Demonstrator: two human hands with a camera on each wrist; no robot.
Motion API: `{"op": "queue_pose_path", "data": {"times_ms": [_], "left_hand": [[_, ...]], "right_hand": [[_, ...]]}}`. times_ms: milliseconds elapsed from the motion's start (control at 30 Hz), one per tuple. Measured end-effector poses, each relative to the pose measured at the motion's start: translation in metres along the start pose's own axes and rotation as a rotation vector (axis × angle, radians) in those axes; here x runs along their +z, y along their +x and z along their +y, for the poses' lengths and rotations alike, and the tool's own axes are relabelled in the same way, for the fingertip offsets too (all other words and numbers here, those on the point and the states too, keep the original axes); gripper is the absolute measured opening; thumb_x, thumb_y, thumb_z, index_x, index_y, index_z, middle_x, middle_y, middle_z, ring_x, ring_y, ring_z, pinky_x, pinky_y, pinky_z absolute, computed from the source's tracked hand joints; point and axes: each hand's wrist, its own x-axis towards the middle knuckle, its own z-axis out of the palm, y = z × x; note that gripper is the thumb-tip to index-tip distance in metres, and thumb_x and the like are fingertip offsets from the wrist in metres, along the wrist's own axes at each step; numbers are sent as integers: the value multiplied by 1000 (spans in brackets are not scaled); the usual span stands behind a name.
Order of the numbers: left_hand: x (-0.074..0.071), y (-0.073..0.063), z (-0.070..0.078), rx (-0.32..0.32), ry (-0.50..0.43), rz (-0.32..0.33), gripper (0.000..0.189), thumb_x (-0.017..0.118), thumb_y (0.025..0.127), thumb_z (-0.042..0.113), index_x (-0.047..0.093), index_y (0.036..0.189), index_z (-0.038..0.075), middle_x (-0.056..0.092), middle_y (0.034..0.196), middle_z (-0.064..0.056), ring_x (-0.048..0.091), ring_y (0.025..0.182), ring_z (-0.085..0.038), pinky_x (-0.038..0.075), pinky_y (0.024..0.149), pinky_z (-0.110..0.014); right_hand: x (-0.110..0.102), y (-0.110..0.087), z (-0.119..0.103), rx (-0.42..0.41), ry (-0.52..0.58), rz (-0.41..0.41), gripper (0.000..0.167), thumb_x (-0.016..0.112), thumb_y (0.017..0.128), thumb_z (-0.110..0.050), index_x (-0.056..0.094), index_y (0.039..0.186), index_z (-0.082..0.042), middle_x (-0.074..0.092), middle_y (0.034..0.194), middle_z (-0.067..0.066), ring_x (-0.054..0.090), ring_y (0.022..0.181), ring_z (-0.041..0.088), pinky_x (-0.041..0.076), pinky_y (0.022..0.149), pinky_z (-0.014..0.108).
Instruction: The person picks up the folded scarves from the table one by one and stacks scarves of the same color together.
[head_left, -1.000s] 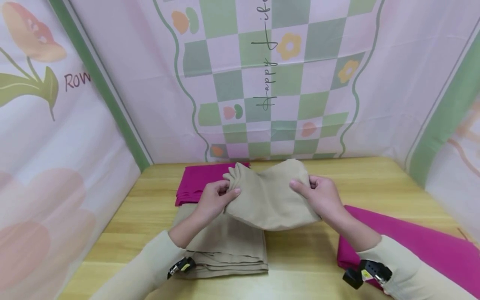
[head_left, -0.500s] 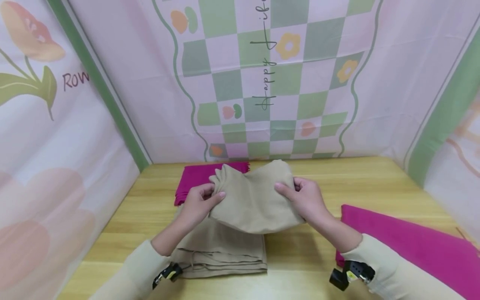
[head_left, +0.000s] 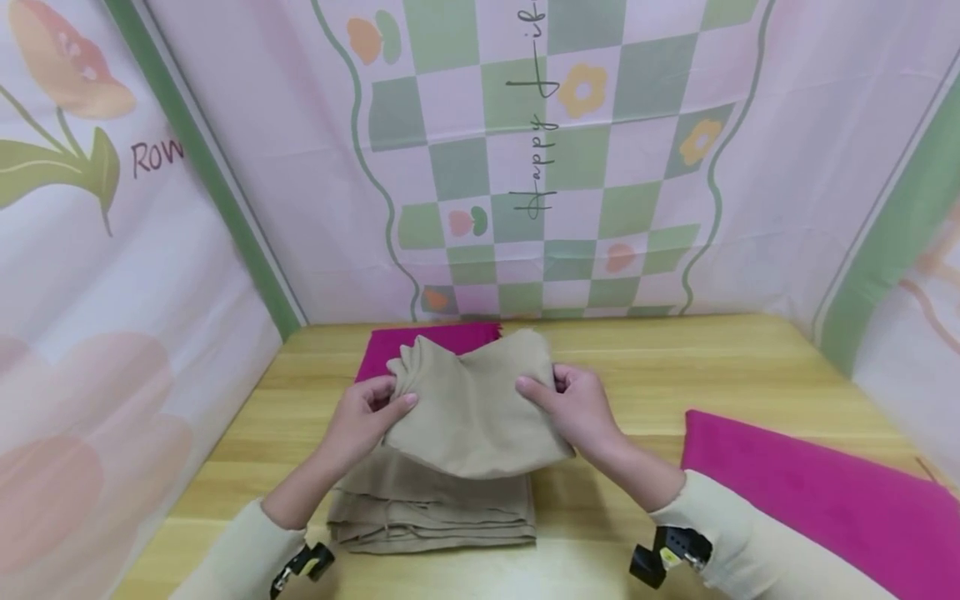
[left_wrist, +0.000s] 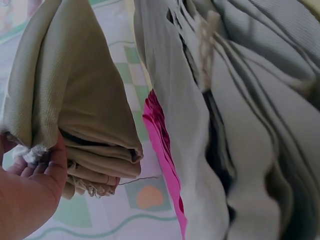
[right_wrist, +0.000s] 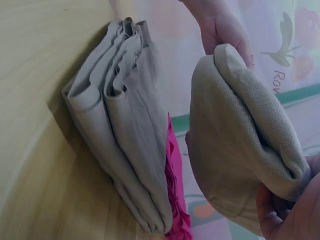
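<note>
A folded beige cloth [head_left: 472,408] is held up between my two hands, its middle sagging a little. My left hand [head_left: 363,425] pinches its left edge, thumb on the near face, where several layers bunch. At the opposite edge my right hand [head_left: 581,412] grips it the same way. Below it lies a folded beige cloth stack [head_left: 450,521] on the table, partly hidden by the held one. The right wrist view shows the held cloth [right_wrist: 235,135] in thick folds, apart from the stack [right_wrist: 120,130].
Behind the beige stack lies a folded magenta cloth [head_left: 382,350], partly covered from view. A larger folded magenta cloth [head_left: 810,492] lies at the right of the wooden table [head_left: 637,350]. Printed fabric walls [head_left: 300,167] enclose the table's back and sides.
Both hands have carried the held beige cloth to the left and slightly nearer, so it now hangs over the beige stack. Their hold on it looks the same.
</note>
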Motion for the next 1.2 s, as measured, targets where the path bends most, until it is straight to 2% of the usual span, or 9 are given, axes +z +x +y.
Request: {"op": "queue_pose_path", "data": {"times_ms": [267, 467, 733, 867, 1200], "left_hand": [[-11, -11, -7, 25, -19, 25, 18, 67, 92, 10, 56, 79, 2, 44, 63, -1, 41, 58, -11, 36, 53, -23], [-18, -18, -9, 31, -11, 29, 26, 69, 91, 11, 51, 74, 3, 41, 62, -1, 39, 57, -11, 35, 52, -23], [-30, -27, -16, 7, 4, 25, 13, 68, 92, 12, 64, 87, 1, 54, 66, -2, 47, 59, -10, 41, 52, -23], [-35, -32, -19, -7, 1, 18, 13, 68, 92, 12, 68, 94, -1, 61, 71, -4, 52, 61, -11, 45, 53, -24], [-40, -40, -26, -42, -3, 23, 15, 68, 92, 10, 67, 95, -5, 61, 71, -5, 51, 60, -10, 44, 52, -24]], "right_hand": [[14, -3, 3, -27, 16, -39, 29, 76, 86, -21, 67, 90, 6, 68, 76, 10, 62, 62, 17, 53, 58, 30], [24, -6, 6, -18, 28, -62, 25, 75, 86, -16, 67, 88, 7, 67, 74, 10, 62, 63, 17, 54, 59, 30], [37, -11, 7, 6, -1, -73, 23, 74, 87, -17, 67, 86, 5, 65, 73, 8, 61, 64, 17, 53, 59, 31], [43, -14, 7, 14, 12, -81, 20, 73, 87, -15, 67, 86, 4, 65, 73, 8, 61, 64, 17, 53, 59, 32], [49, -16, 17, 5, 0, -105, 18, 73, 88, -16, 68, 87, 2, 65, 73, 7, 61, 65, 17, 53, 60, 32]]}}
